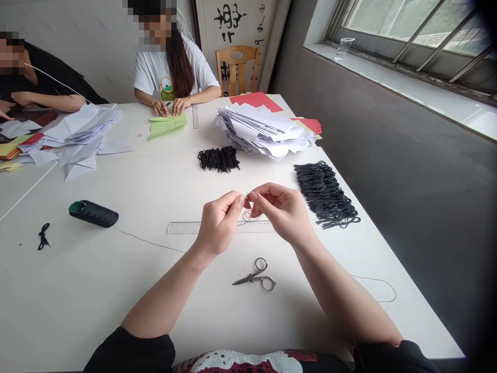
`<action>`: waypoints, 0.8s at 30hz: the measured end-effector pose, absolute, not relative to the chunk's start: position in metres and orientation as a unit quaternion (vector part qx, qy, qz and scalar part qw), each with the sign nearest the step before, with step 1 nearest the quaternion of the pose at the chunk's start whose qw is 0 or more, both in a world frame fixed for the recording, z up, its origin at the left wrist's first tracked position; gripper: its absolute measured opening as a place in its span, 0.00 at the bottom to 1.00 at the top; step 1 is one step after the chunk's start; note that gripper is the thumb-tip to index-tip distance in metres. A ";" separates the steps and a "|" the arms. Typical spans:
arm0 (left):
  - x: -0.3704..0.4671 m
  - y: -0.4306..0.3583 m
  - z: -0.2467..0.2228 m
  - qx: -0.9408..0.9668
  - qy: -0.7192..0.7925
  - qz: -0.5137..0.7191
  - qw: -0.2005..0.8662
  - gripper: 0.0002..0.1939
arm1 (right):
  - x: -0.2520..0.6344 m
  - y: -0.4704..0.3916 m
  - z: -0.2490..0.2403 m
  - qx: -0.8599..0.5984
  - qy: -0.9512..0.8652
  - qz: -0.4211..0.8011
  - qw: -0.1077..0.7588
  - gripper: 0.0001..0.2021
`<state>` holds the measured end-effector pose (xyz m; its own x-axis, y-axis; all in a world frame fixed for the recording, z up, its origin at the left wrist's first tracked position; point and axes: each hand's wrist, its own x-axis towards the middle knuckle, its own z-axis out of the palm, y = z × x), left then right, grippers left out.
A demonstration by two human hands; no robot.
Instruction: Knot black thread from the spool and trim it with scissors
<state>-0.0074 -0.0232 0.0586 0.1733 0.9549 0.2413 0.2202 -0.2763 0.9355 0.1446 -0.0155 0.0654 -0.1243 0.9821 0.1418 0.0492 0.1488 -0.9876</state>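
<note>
Both hands raised just above the white tabletop, fingertips meeting at centre. Left hand: thumb and forefinger pinched together on something very small, seemingly a needle; too fine to confirm. Right hand: fingers also pinched, holding the end of a thin dark thread against the left fingertips. Thread trails left across the tabletop to a black spool lying on its side.

Clear ruler lies just beyond the hands; small scissors near side, blades closed. Heap of black looped cords to the right; a smaller black bundle farther off; stack of white folded paper far right. Two other people fold paper at the far end.

Judgement: threading step in hand. Next calls for a steady left pinch and the thread tip aimed straight.
</note>
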 end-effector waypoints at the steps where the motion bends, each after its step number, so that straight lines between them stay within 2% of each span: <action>1: -0.008 -0.023 0.059 0.651 0.447 0.459 0.407 0.19 | 0.145 -0.016 0.066 -0.447 -0.581 0.471 0.491 0.15; 24: -0.009 -0.023 0.058 0.673 0.427 0.445 0.409 0.17 | 0.149 -0.017 0.071 -0.459 -0.616 0.445 0.460 0.14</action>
<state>-0.0086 -0.0232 0.0582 0.2390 0.9382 0.2502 0.2107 -0.3016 0.9299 0.1492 -0.0167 0.0713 -0.1551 0.9752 0.1578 0.1564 0.1820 -0.9708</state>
